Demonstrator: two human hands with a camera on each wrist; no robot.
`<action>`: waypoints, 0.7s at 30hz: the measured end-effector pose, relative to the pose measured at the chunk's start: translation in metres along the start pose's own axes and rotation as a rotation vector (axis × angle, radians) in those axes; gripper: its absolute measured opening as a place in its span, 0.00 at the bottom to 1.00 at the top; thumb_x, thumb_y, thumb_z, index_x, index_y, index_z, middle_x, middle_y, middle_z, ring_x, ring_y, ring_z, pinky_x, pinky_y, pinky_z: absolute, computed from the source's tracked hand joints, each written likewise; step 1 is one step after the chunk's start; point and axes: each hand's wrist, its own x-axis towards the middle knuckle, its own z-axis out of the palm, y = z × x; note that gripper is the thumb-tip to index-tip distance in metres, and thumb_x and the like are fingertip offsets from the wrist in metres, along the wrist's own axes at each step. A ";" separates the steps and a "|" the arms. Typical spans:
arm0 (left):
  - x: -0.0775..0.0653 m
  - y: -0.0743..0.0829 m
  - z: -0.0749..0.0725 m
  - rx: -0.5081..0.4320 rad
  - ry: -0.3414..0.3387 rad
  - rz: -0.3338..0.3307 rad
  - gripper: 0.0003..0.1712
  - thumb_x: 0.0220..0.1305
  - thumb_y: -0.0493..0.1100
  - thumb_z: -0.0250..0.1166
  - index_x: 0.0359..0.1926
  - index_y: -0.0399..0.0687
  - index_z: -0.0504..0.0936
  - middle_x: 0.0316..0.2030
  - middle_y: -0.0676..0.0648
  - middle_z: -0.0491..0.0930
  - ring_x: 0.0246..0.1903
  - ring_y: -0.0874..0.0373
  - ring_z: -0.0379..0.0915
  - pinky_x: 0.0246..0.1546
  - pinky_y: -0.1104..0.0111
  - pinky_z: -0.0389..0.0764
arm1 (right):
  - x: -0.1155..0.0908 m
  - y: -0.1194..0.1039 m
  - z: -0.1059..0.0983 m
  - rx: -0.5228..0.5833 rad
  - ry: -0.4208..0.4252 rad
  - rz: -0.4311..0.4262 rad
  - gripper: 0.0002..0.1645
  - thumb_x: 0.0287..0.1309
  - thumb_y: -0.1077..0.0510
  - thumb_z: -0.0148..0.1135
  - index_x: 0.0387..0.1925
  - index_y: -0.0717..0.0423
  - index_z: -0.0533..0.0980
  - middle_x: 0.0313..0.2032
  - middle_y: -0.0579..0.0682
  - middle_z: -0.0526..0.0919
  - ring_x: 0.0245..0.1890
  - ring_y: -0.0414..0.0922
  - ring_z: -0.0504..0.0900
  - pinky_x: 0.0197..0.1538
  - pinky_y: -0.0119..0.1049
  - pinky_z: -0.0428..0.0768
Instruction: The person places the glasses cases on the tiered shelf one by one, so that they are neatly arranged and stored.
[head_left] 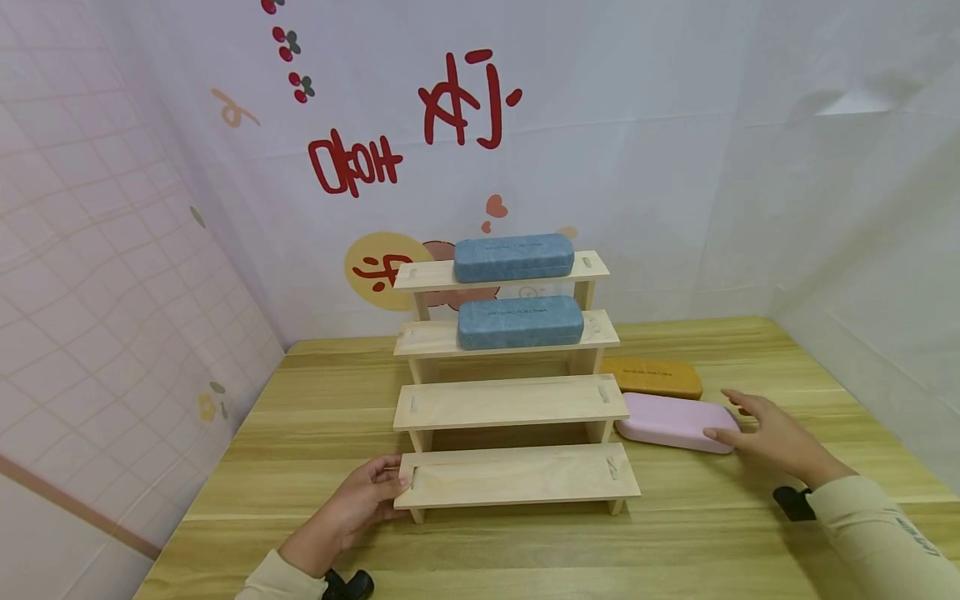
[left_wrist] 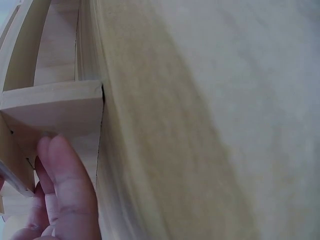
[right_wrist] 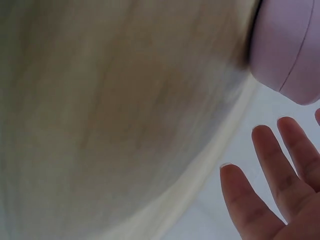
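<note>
A pale wooden stepped display stand [head_left: 517, 475] stands mid-table. My left hand [head_left: 356, 504] holds the left end of its lowest step, thumb on top and fingers below. In the left wrist view, the fingers [left_wrist: 72, 190] lie against the step's side support. My right hand [head_left: 780, 437] is spread at the right end of a pink glasses case [head_left: 675, 422] lying beside the stand. The right wrist view shows straight, parted fingers [right_wrist: 270, 155] close to that case's rounded end [right_wrist: 285, 50]. Two blue glasses cases lie on the stand, one on the top step [head_left: 514, 258], another on the second [head_left: 521, 322].
Behind the pink case lies a mustard-yellow glasses case [head_left: 652, 378], partly hidden by the stand. Everything rests on a wood-grain table [head_left: 315, 400]. A white printed backdrop [head_left: 637, 167] hangs behind it and along both sides.
</note>
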 end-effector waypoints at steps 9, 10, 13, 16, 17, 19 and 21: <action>0.000 0.001 0.000 -0.004 0.001 0.002 0.35 0.69 0.38 0.58 0.66 0.20 0.53 0.50 0.38 0.76 0.41 0.56 0.78 0.43 0.58 0.79 | 0.002 0.005 0.005 0.012 -0.006 -0.047 0.56 0.53 0.44 0.71 0.67 0.76 0.56 0.59 0.80 0.62 0.54 0.74 0.67 0.49 0.65 0.70; -0.001 0.001 0.000 -0.005 0.001 0.001 0.35 0.69 0.38 0.58 0.66 0.20 0.53 0.50 0.39 0.76 0.41 0.56 0.78 0.43 0.58 0.79 | 0.003 0.006 0.006 0.009 -0.006 -0.051 0.56 0.52 0.44 0.71 0.67 0.77 0.56 0.58 0.80 0.63 0.54 0.74 0.68 0.49 0.64 0.71; -0.002 0.002 0.000 -0.007 0.003 -0.004 0.35 0.69 0.38 0.58 0.66 0.20 0.53 0.49 0.39 0.76 0.41 0.56 0.78 0.43 0.59 0.79 | 0.004 0.007 0.007 -0.009 -0.007 -0.049 0.57 0.50 0.43 0.72 0.67 0.77 0.56 0.57 0.79 0.65 0.53 0.72 0.69 0.49 0.63 0.72; -0.002 0.002 0.000 -0.006 0.001 -0.005 0.35 0.69 0.38 0.58 0.66 0.21 0.53 0.49 0.40 0.76 0.40 0.56 0.78 0.42 0.59 0.79 | 0.006 0.008 0.008 -0.015 -0.017 -0.052 0.58 0.50 0.43 0.72 0.66 0.77 0.56 0.57 0.79 0.64 0.53 0.72 0.69 0.48 0.64 0.71; -0.002 0.002 0.000 -0.007 0.001 -0.005 0.34 0.69 0.38 0.58 0.66 0.21 0.53 0.49 0.39 0.76 0.40 0.56 0.78 0.43 0.59 0.79 | 0.007 0.008 0.008 -0.017 -0.019 -0.053 0.58 0.50 0.42 0.73 0.66 0.77 0.57 0.58 0.79 0.64 0.53 0.72 0.69 0.49 0.64 0.71; -0.002 0.003 0.000 -0.007 0.000 -0.004 0.34 0.69 0.38 0.58 0.66 0.21 0.53 0.50 0.39 0.76 0.41 0.55 0.78 0.43 0.58 0.79 | 0.008 0.008 0.009 -0.016 -0.022 -0.061 0.58 0.49 0.43 0.73 0.66 0.78 0.57 0.58 0.80 0.64 0.54 0.72 0.69 0.49 0.64 0.71; -0.002 0.003 0.000 -0.010 -0.002 -0.002 0.34 0.69 0.38 0.57 0.66 0.21 0.53 0.50 0.38 0.76 0.41 0.55 0.78 0.43 0.58 0.79 | 0.008 0.008 0.010 -0.006 -0.025 -0.074 0.58 0.48 0.43 0.74 0.66 0.78 0.57 0.59 0.80 0.64 0.54 0.73 0.68 0.50 0.64 0.70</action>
